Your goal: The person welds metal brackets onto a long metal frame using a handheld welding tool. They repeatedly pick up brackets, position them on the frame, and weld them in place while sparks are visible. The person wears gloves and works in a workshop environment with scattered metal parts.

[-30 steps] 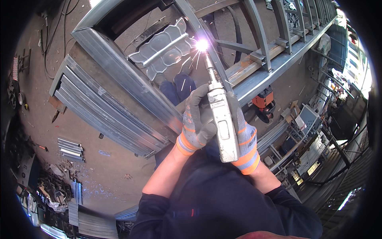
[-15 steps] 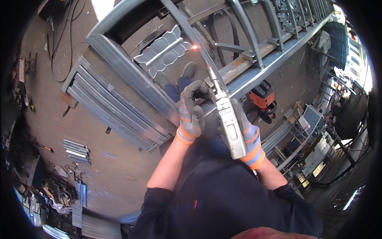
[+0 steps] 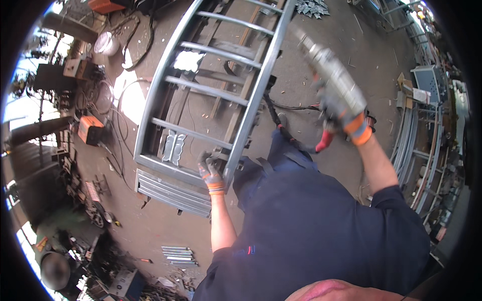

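My right hand [image 3: 341,110], in a grey glove with an orange cuff, is closed round the grip of a grey metal welding gun [image 3: 336,75]. The gun is raised off to the right of the metal frame [image 3: 241,145], its nozzle pointing up and left; motion blurs it. No glow shows at its tip. At the frame's near right corner, my left hand [image 3: 212,173] is gloved too, its fingers bent over the near rail. The fingertips are partly hidden. A silvery ornamental plate [image 3: 174,147] lies within the frame's nearest section, beside that hand.
Several grey slats [image 3: 170,193] lie against the near end of the frame. A red hose [image 3: 325,142] runs below the gun. An orange machine [image 3: 91,129] and cables stand at left. Metal strips [image 3: 179,255] lie on the floor. Racks with long bars [image 3: 406,140] line the right.
My right hand has swung the welding gun up and right, away from the frame; the bright spark is gone. My left hand has come down onto the frame's corner. The view has turned and pulled back.
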The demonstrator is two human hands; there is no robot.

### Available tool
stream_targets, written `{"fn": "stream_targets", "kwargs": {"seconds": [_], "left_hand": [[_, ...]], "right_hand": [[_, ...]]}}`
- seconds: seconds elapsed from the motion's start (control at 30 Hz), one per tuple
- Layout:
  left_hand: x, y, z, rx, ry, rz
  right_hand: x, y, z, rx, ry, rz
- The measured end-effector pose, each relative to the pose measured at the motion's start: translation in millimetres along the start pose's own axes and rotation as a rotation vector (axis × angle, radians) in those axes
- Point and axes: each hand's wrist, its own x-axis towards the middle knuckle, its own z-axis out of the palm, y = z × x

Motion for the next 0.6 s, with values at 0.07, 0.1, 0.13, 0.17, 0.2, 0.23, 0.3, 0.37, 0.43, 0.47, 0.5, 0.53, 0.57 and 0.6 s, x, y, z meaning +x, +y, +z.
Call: {"fn": "stream_targets", "kwargs": {"seconds": [0.07,0.1,0.13,0.17,0.2,0.23,0.3,0.37,0.43,0.47,0.5,0.53,0.57,0.6], "left_hand": [[-0.5,1.4,6.4,0.036,0.109,-0.133],[2.6,5.6,8.1,0.022,0.145,-0.124],[3.3,8.2,15.8,-0.011,0.158,-0.172],[0.9,12.5,21.6,0.112,0.177,-0.087],[-1.0,20.7,26.1,0.224,0.213,-0.029],[-0.8,28.3,34.7,0.281,0.226,0.023],[-1.4,42.5,56.7,0.266,0.266,0.092],[-2.4,57.1,81.7,0.158,0.305,0.100],[7.3,70.4,111.5,0.131,0.306,0.191],[11.2,78.6,122.5,0.145,0.322,0.186],[16.6,84.9,135.5,0.086,0.294,0.252],[25.0,93.4,147.5,0.095,0.282,0.301],[35.8,101.6,160.8,0.099,0.268,0.352],[46.6,110.1,174.4,0.113,0.262,0.392]], "right_hand": [[23.1,-39.9,-108.7,-0.201,0.087,-0.245],[34.4,-61.2,-161.3,-0.258,0.173,-0.302],[41.5,-86.9,-213.6,-0.389,0.265,-0.364],[47.8,-109.9,-260.4,-0.540,0.372,-0.431],[55.0,-132.8,-300.4,-0.621,0.415,-0.456],[62.8,-158.8,-336.5,-0.790,0.444,-0.417],[77.3,-203.2,-392.0,-1.014,0.506,-0.373],[93.0,-241.3,-430.7,-1.110,0.574,-0.369],[112.8,-269.5,-456.6,-1.162,0.623,-0.359],[124.0,-277.6,-464.2,-1.172,0.627,-0.361],[135.5,-284.9,-468.6,-1.179,0.629,-0.362],[145.4,-294.6,-470.9,-1.183,0.628,-0.371],[154.6,-302.1,-469.3,-1.180,0.618,-0.387],[163.7,-308.9,-464.1,-1.180,0.611,-0.403]]}}
